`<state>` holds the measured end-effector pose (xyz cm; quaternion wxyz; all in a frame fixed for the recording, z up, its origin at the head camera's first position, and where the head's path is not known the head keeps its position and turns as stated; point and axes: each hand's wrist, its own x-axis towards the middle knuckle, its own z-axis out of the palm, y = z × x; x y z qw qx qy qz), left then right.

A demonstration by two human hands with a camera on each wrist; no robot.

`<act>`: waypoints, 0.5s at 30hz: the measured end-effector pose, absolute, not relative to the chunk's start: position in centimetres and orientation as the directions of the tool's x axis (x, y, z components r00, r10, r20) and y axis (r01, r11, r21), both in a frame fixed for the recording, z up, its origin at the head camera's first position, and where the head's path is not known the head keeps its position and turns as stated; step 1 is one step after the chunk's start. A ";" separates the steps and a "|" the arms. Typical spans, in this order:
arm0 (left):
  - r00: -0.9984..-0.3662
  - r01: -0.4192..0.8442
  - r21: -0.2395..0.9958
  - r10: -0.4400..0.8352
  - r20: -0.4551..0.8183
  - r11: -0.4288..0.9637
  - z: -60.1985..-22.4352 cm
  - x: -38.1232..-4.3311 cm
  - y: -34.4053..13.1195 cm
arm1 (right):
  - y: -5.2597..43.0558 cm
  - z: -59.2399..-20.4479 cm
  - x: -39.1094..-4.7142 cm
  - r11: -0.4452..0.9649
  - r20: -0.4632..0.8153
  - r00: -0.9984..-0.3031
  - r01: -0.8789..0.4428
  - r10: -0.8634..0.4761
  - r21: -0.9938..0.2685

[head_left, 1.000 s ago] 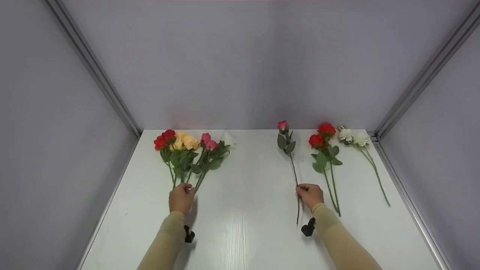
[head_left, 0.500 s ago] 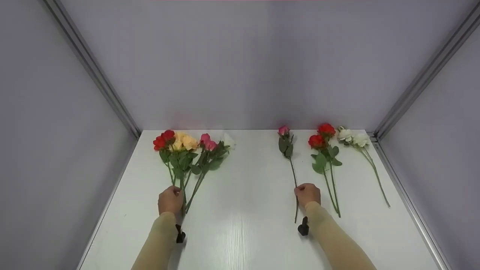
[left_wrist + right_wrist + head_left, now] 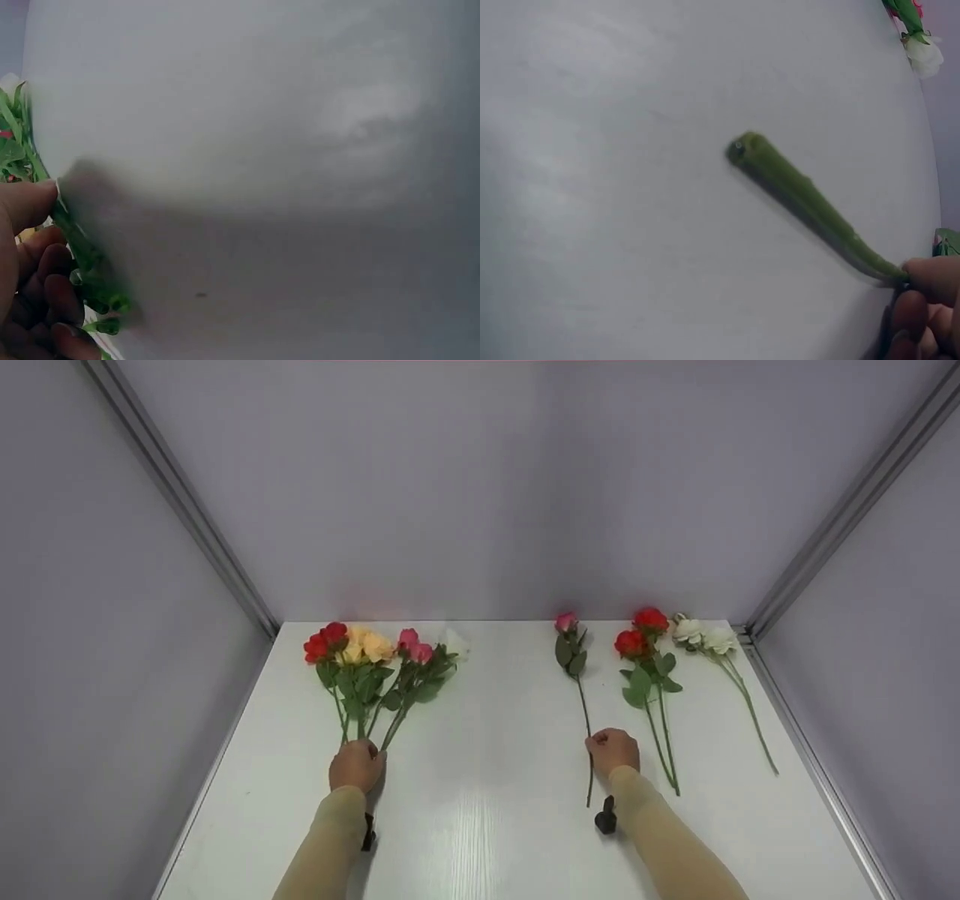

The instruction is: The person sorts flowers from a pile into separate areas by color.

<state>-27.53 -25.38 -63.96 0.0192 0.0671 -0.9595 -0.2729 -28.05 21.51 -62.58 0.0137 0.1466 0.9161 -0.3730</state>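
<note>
In the head view my left hand (image 3: pixel 357 766) grips the lower stems of a bunch of flowers at the left. Red flowers (image 3: pixel 325 643), yellow roses (image 3: pixel 364 646), pink roses (image 3: pixel 415 646) and a white flower (image 3: pixel 454 642) fan out beyond it. The left wrist view shows the thumb and curled fingers around green stems (image 3: pixel 86 259), cut ends sticking out. On the right, my right hand (image 3: pixel 613 751) pinches the stem of a single pink rose (image 3: pixel 566 622) between thumb and fingertips. That stem's cut end (image 3: pixel 739 148) points away from the fingers in the right wrist view.
Two red roses (image 3: pixel 642 631) lie right of my right hand, their stems close to the forearm. White roses (image 3: pixel 705 636) lie farther right by the panel. Grey panels (image 3: pixel 480 495) enclose the white table (image 3: pixel 480 810) at the back and both sides.
My left hand moved left off some stems, baring their ends, then came back right around them. My right hand shifted slightly left, and the pink rose's bloom came down toward the table.
</note>
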 end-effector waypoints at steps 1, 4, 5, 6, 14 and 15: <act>-0.991 -0.109 0.522 -0.135 0.011 0.846 -64.1 -27.6 -25.5 | 21.5 -62.6 -28.1 0.680 -0.134 -0.957 0.277 0.256 -0.679; -0.990 -0.103 0.532 -0.137 0.024 0.840 -64.3 -27.6 -25.7 | 21.6 -62.6 -28.0 0.682 -0.129 -0.960 0.269 0.249 -0.680; -0.989 -0.111 0.541 -0.144 0.020 0.834 -64.3 -27.7 -25.8 | 21.6 -62.6 -28.0 0.682 -0.128 -0.960 0.268 0.249 -0.681; -0.988 -0.120 0.544 -0.154 0.017 0.830 -64.4 -27.7 -25.9 | 21.6 -62.6 -28.0 0.680 -0.126 -0.961 0.265 0.248 -0.683; -0.974 -0.180 0.570 -0.227 0.012 0.802 -64.8 -27.4 -26.9 | 21.6 -62.8 -27.9 0.674 -0.138 -0.958 0.274 0.249 -0.686; -0.973 -0.182 0.574 -0.231 0.014 0.799 -64.7 -27.3 -27.0 | 21.6 -62.8 -27.9 0.673 -0.138 -0.959 0.272 0.247 -0.688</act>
